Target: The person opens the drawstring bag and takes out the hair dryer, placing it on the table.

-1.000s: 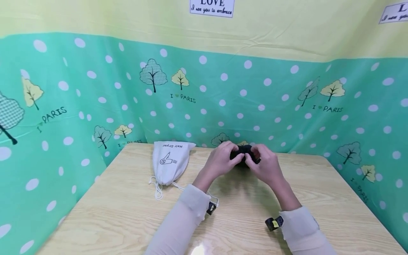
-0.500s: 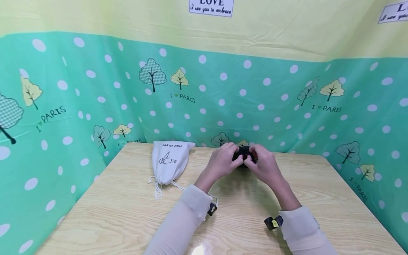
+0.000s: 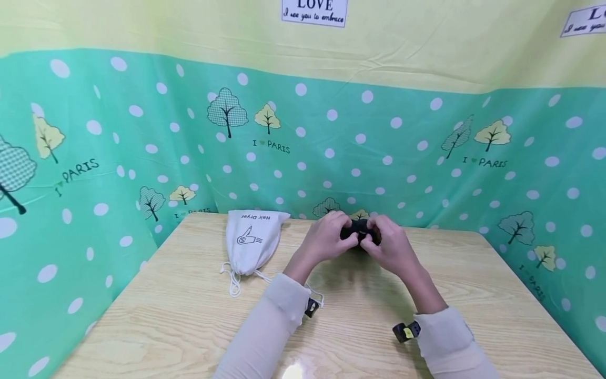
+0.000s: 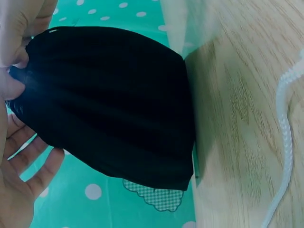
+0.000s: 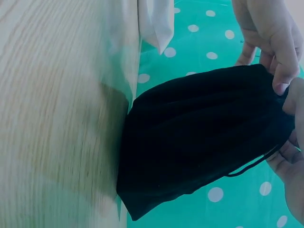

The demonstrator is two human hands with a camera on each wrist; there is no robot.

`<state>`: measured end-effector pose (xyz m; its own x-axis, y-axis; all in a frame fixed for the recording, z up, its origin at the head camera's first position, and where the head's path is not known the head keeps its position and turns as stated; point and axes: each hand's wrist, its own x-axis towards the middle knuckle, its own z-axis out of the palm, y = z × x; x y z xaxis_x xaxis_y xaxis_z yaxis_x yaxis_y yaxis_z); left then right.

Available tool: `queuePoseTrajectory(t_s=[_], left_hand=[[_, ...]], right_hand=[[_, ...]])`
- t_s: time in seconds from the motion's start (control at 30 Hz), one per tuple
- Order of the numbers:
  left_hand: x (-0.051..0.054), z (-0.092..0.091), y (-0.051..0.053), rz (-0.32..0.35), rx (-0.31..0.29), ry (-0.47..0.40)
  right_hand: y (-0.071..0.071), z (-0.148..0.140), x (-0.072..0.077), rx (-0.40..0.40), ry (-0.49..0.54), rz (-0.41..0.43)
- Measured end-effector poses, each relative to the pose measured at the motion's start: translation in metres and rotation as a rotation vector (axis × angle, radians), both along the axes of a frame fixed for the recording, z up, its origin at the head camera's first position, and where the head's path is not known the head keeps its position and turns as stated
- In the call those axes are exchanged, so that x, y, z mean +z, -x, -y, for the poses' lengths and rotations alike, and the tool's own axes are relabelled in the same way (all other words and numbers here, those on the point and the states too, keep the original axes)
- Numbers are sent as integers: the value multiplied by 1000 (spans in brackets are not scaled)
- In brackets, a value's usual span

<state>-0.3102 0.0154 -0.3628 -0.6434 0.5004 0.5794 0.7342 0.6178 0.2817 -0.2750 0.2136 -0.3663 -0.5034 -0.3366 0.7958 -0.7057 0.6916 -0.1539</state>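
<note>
A black cloth drawstring bag [image 3: 361,227] stands upright at the table's back edge, its gathered mouth uppermost. My left hand [image 3: 326,238] pinches the mouth from the left and my right hand [image 3: 391,246] from the right, thumbs close together in front. In the left wrist view the bag [image 4: 114,104] widens toward the table, with left-hand fingers [image 4: 45,175] spread beside its mouth. The right wrist view shows the bag [image 5: 199,137] with a loop of dark cord along one side. What lies inside the bag is hidden.
A white drawstring bag [image 3: 251,239] printed "Hair Dryer" lies at the table's back left. Its white cord [image 4: 285,123] trails to my left sleeve. A patterned green and yellow curtain [image 3: 331,126] hangs behind the wooden table [image 3: 165,316].
Both hands have stayed at the bag's mouth while fingers and thumbs shifted slightly. A bit of red showed between them half a second ago and is out of sight now.
</note>
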Motion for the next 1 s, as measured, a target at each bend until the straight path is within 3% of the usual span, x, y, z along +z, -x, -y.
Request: queuePoseTrajectory(t_s=[0.27, 0.6, 0.77, 0.87, 1.0], left_hand=[[-1, 0, 1, -61, 2, -32], [2, 1, -1, -42, 11, -37], [3, 4, 0, -39, 33, -64], [2, 4, 2, -73, 43, -83], [0, 3, 4, -165, 38, -136]], right_hand=[[2, -5, 0, 25, -8, -18], [1, -7, 1, 14, 1, -2], [1, -8, 3, -16, 16, -51], [2, -9, 3, -47, 16, -97], [4, -9, 4, -72, -4, -152]])
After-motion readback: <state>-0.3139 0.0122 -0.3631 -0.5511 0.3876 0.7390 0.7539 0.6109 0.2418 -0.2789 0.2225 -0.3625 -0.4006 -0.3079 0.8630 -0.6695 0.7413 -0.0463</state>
